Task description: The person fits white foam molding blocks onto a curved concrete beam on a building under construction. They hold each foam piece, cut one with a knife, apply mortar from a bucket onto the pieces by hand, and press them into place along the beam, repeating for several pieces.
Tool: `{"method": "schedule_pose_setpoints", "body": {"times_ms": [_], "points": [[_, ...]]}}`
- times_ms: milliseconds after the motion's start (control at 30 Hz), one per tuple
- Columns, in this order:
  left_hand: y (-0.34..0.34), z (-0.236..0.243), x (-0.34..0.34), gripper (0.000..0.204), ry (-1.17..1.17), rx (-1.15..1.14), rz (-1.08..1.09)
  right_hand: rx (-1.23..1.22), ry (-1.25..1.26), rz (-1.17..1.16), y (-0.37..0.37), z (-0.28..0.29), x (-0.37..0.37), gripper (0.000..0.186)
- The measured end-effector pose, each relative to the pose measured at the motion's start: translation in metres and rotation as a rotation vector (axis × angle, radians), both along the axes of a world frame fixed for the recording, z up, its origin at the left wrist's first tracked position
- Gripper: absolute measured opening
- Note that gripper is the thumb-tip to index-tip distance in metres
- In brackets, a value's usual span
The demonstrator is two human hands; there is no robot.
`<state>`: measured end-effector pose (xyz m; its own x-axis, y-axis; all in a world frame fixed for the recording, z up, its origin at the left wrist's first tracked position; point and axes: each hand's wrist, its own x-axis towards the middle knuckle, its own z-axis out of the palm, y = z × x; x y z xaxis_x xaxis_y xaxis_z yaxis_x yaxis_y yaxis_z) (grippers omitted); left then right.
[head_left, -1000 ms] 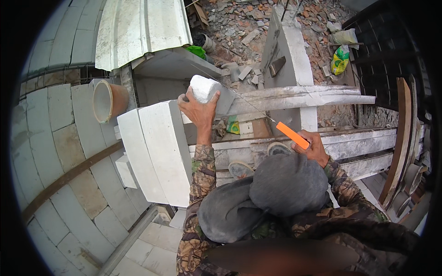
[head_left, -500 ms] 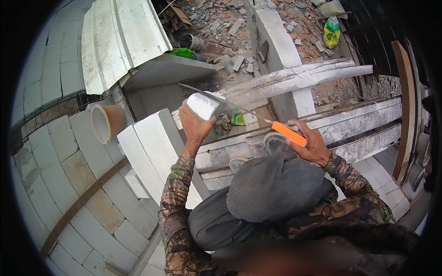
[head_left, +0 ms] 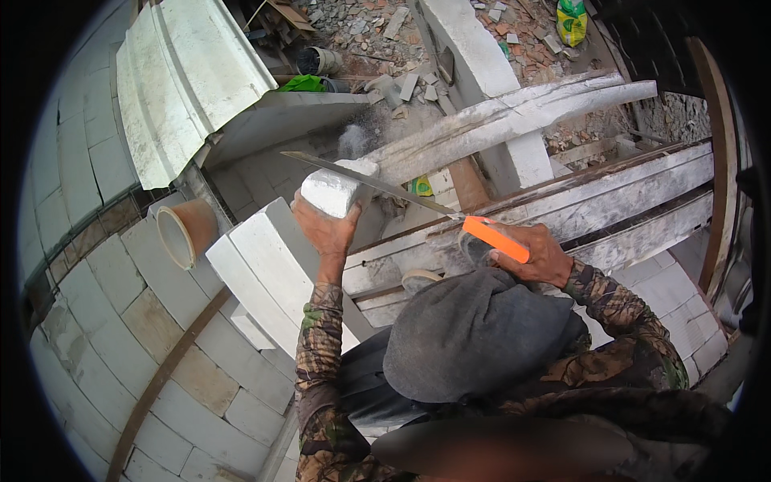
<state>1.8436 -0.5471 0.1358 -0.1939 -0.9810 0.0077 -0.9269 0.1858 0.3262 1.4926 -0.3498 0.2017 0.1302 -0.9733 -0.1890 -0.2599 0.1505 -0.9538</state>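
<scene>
building site: white block walls (head_left: 120,337), rubble (head_left: 361,24) (broken brick), rough planks (head_left: 610,193)

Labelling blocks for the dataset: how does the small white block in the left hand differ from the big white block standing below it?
The small white block is rough-edged and chunk-sized; the big white block is a long, clean-edged slab. The small one is held up in the left hand with the saw blade across its top and dust flying; the big one stands tilted on the tiled floor, untouched by either hand. Both look like the same white lightweight masonry.
</scene>
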Motion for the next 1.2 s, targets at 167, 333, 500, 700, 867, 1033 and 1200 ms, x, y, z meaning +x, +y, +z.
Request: {"method": "schedule_pose_setpoints", "body": {"times_ms": [167,333,500,700,867,1033,1200], "points": [[0.002,-0.001,-0.001,0.109,0.030,-0.045,-0.007,0.067,-0.017,0.014,-0.017,-0.001,0.005,0.041],[0.002,-0.001,0.000,0.108,0.005,-0.076,-0.021,0.032,-0.010,0.088,-0.022,-0.029,0.007,0.043],[0.002,-0.003,0.000,0.108,-0.008,-0.071,-0.042,-0.022,0.049,0.031,-0.005,-0.022,-0.009,0.044],[0.000,-0.003,0.000,0.107,0.015,-0.080,-0.018,-0.016,0.113,0.146,-0.037,-0.043,0.012,0.045],[0.002,-0.004,0.002,0.109,0.006,-0.063,-0.020,0.001,0.018,0.048,-0.011,-0.031,-0.007,0.043],[0.001,-0.006,0.002,0.110,0.021,-0.097,0.004,0.132,-0.026,0.106,-0.034,-0.063,0.014,0.044],[0.000,-0.007,0.003,0.112,0.014,-0.061,0.001,-0.065,0.076,0.017,0.001,-0.040,-0.009,0.045]]}}
